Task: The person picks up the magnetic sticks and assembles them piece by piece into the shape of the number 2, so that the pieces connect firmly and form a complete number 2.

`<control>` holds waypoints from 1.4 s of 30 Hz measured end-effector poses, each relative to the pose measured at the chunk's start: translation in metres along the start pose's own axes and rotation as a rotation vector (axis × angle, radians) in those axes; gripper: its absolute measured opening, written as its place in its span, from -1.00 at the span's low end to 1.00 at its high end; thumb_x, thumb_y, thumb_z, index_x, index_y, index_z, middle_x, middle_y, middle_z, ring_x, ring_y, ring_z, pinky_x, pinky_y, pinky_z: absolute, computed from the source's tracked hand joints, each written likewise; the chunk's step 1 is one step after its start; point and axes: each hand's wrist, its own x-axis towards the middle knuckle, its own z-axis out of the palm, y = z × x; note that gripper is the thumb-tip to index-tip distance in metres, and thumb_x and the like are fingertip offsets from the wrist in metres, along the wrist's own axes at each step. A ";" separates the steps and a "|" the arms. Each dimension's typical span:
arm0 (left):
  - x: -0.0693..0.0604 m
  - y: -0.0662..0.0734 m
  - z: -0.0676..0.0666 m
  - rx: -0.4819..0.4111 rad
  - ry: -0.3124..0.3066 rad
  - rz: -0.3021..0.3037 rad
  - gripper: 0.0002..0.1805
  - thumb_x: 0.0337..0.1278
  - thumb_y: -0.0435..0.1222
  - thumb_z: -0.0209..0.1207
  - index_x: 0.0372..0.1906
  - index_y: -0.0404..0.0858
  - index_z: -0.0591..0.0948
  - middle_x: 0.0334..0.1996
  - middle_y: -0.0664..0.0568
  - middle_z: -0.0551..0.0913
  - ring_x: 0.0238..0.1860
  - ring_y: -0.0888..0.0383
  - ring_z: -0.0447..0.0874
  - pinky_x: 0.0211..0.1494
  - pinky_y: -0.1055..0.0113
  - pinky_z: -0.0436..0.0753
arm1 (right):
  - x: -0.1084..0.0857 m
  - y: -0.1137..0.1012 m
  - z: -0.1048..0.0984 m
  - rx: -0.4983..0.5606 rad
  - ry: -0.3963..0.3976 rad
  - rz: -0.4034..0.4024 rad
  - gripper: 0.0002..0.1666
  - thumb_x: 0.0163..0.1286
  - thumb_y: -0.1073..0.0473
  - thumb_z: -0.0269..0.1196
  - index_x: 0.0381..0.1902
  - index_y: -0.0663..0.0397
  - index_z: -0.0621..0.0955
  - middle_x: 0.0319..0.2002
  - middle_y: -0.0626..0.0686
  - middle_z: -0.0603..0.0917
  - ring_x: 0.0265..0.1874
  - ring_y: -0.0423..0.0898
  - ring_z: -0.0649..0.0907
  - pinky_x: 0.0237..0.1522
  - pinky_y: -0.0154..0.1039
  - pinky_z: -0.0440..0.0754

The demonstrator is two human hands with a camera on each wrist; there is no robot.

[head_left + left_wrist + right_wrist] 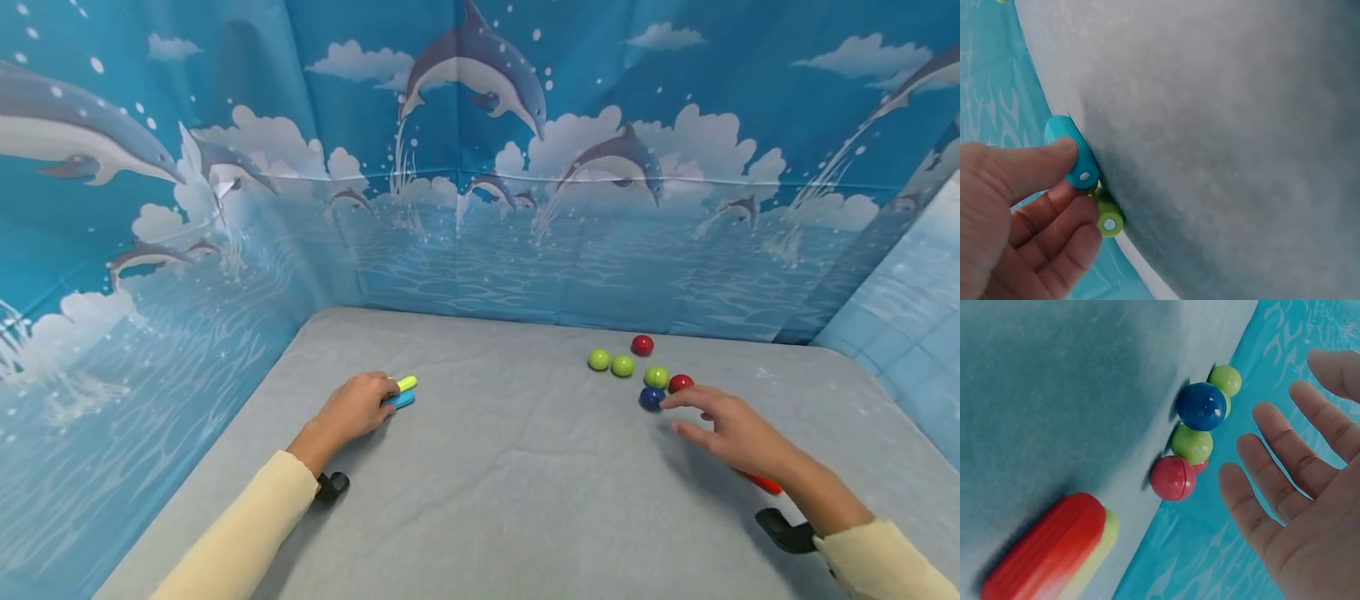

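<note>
With thumb and fingers, my left hand (362, 407) grips two short, chunky sticks near the left of the grey surface. The thumb presses the blue stick (1080, 156), whose end bears a white dot; the yellow-green stick (1109, 219) lies beside it, against the fingers. My right hand (738, 429), fingers spread and loosely bent, hovers beside a shiny blue ball (652, 398) and holds nothing. Around that ball are a red ball (681, 383), a green ball (656, 377), two more green balls and another red ball (642, 345).
A red ridged stick (1047, 550) lies under the right wrist, with a yellow-green stick (1094, 550) alongside it. Behind the grey cloth-covered surface (495, 492) hangs a blue dolphin-print curtain (465, 250), which also closes off the left and right sides.
</note>
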 end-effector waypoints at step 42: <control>0.031 0.034 0.007 -0.070 -0.077 0.102 -0.89 0.27 -0.35 0.22 -0.14 -0.18 0.66 -0.20 0.05 0.66 -0.19 0.17 0.58 -0.01 0.22 0.62 | 0.000 0.004 0.004 0.001 -0.084 0.069 -0.60 0.30 0.16 0.36 0.09 0.12 0.65 0.02 0.16 0.71 0.02 0.17 0.63 -0.08 0.15 0.68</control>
